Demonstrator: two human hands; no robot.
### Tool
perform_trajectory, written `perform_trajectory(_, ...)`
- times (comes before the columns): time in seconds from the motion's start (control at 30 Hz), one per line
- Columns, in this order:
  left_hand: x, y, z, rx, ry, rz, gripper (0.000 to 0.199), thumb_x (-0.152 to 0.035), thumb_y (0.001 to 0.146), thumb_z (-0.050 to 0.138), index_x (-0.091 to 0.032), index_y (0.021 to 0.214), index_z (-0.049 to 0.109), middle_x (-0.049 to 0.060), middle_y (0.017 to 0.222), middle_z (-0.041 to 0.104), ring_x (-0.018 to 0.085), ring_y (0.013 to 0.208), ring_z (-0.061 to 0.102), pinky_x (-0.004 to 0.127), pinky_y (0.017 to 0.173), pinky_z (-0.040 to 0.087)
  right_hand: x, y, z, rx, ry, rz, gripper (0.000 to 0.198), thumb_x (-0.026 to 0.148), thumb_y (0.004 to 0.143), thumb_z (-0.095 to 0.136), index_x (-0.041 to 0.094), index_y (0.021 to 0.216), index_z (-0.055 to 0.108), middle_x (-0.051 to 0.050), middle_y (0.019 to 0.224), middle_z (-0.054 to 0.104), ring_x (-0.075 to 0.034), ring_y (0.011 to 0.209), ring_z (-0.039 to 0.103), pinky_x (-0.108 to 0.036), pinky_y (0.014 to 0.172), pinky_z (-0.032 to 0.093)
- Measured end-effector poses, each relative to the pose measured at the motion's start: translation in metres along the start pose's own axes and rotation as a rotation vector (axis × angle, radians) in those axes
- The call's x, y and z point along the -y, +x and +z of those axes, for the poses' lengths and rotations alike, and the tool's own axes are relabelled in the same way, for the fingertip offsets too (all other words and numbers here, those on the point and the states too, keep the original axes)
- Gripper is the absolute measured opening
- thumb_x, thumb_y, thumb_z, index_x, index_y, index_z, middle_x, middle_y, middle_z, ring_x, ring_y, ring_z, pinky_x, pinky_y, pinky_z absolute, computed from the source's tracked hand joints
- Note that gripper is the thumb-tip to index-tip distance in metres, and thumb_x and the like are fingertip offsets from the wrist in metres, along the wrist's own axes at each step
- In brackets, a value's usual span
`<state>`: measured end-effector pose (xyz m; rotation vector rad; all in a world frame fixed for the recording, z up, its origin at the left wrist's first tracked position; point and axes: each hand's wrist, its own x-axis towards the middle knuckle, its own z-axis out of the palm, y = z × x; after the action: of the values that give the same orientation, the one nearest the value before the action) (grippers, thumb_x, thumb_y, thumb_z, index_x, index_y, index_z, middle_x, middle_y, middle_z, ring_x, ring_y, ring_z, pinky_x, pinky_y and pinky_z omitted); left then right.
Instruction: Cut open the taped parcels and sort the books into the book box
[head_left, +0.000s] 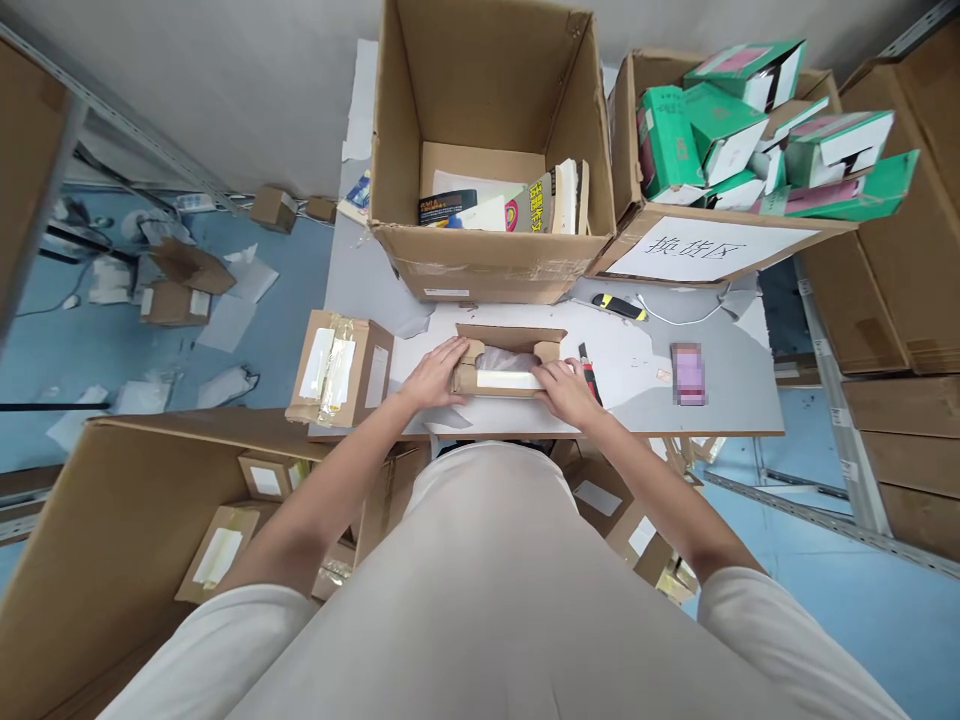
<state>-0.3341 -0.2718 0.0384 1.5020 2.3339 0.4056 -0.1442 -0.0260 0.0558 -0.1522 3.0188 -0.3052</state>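
Observation:
A small cardboard box (510, 389) stands with its top flaps up near the table's front edge. Clear plastic wrapping (506, 360) shows inside it, and a white strip runs along its near side. My left hand (439, 375) grips the box's left end, thumb at the front and fingers on the flap. At the right end, my right hand (568, 392) has its fingers curled over the near corner. Just beyond that hand lies a red and black utility knife (589, 374). To the left of my left hand sits a taped cardboard box (341, 370) with white labels.
Behind stands a large open carton (495, 265) with several books (540, 205). Beside it, another carton (724, 250) is piled with green boxes (671, 140). A yellow-black cutter (619, 306) and a pink phone-shaped item (688, 374) lie on the right. Boxes fill a big carton (97, 520) below left.

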Motion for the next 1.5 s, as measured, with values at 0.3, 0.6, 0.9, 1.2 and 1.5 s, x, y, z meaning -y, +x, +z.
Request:
perform_trajectory(0.3,-0.016,-0.002,-0.025,0.154,0.093,-0.033,0.085,-0.036,0.069,0.063,-0.012,0.144,0.033,0.017,0.152,0.032,0.034,0.14,0.029,0.053,0.112,0.026,0.012,-0.029,0.007,0.015,0.15,-0.125,0.036,0.025,0.095,0.039,0.015,0.122,0.061,-0.012,0.13,0.06,-0.024,0.119,0.053,-0.039,0.097,0.042)
perform_trajectory(0.6,-0.078,0.057,-0.023,0.278,0.281,0.194,0.023,-0.026,0.084,0.051,-0.019,0.081,0.072,0.01,0.088,0.073,0.023,0.09,0.064,0.042,0.102,0.032,0.01,0.068,-0.04,0.353,-0.167,-0.217,0.019,0.016,0.08,0.057,0.015,0.089,0.073,-0.014,0.093,0.072,-0.026,0.095,0.063,-0.04,0.087,0.035)
perform_trajectory(0.9,-0.076,0.037,-0.025,0.218,0.5,0.084,0.024,-0.032,0.074,0.059,-0.02,0.086,0.076,0.013,0.092,0.072,0.034,0.101,0.058,0.058,0.107,0.018,0.013,0.03,-0.044,0.179,-0.323,0.039,0.031,0.016,0.084,0.045,0.011,0.099,0.072,-0.018,0.093,0.069,-0.03,0.087,0.061,-0.051,0.1,0.023)
perform_trajectory(1.2,-0.065,-0.007,-0.023,0.022,0.31,-0.229,0.093,-0.068,0.077,0.047,-0.003,0.142,0.037,0.027,0.142,0.043,0.042,0.132,0.036,0.067,0.109,-0.009,-0.007,-0.017,-0.004,0.092,-0.165,0.193,0.054,0.032,0.092,0.038,0.002,0.137,0.044,-0.024,0.143,0.043,-0.036,0.126,0.043,-0.05,0.102,0.029)
perform_trajectory(1.5,-0.042,-0.018,-0.014,0.066,0.289,-0.269,0.105,-0.077,0.072,0.046,-0.009,0.149,0.024,0.023,0.152,0.028,0.042,0.143,0.017,0.068,0.107,-0.013,0.001,-0.014,-0.003,0.03,-0.169,0.236,0.052,0.031,0.091,0.039,0.003,0.135,0.047,-0.024,0.138,0.047,-0.037,0.134,0.033,-0.063,0.11,0.012)
